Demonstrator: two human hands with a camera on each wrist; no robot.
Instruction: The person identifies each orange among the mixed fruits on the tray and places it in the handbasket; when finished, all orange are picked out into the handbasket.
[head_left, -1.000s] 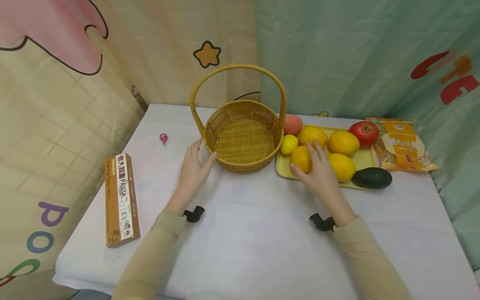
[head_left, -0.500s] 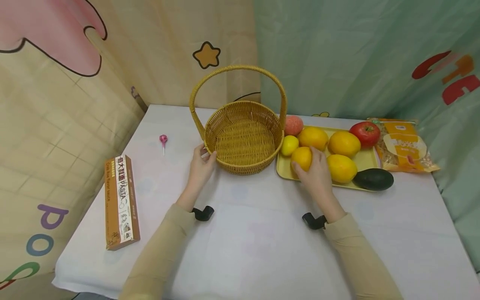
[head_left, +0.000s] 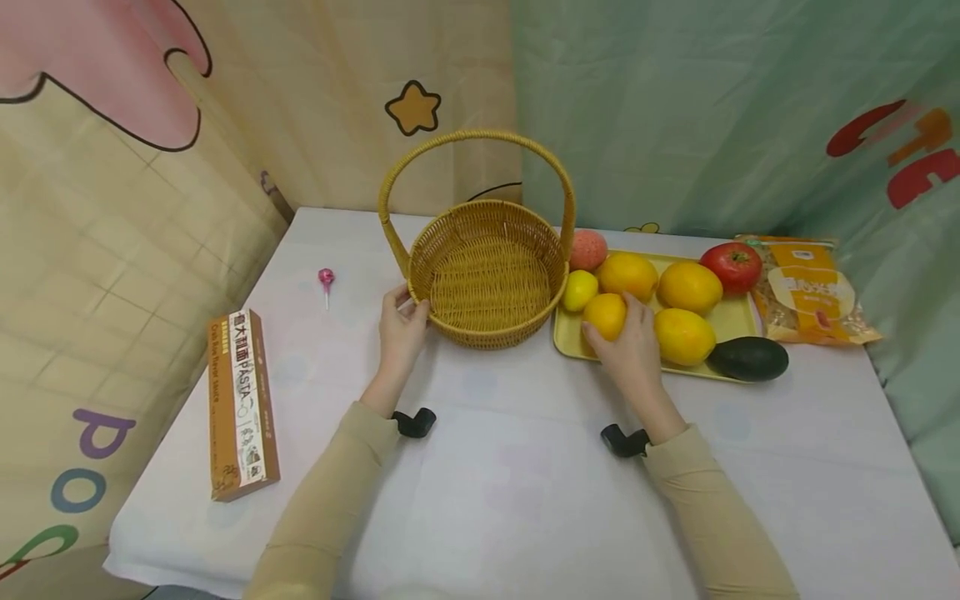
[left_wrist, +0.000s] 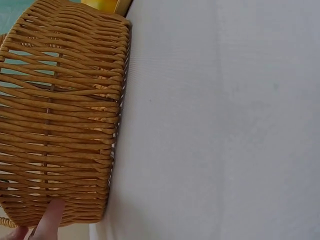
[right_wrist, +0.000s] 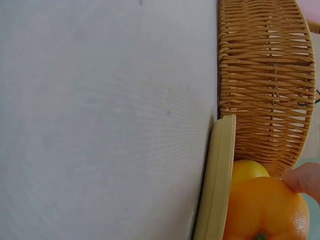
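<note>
A wicker basket (head_left: 491,287) with a tall handle stands at the back middle of the table; I see nothing inside it. At its left side my left hand (head_left: 401,329) holds the rim, and in the left wrist view the thumb (left_wrist: 51,216) lies against the woven wall. My right hand (head_left: 633,346) grips an orange (head_left: 604,315) that sits at the left end of a yellow tray (head_left: 731,321). In the right wrist view the thumb (right_wrist: 305,179) lies on the orange (right_wrist: 267,210); the other fingers are hidden there.
Around the orange, the tray bears a small lemon (head_left: 580,291), several larger yellow fruits (head_left: 688,287), a red apple (head_left: 731,267) and a dark green avocado-like item (head_left: 747,358). A pinkish round fruit (head_left: 588,249) is behind. A snack bag (head_left: 808,292), pasta box (head_left: 243,404) and lollipop (head_left: 326,282) lie around.
My left hand has come up to the basket and taken hold of its rim. The right hand has closed round the orange. Both have barely moved in the last half second.
</note>
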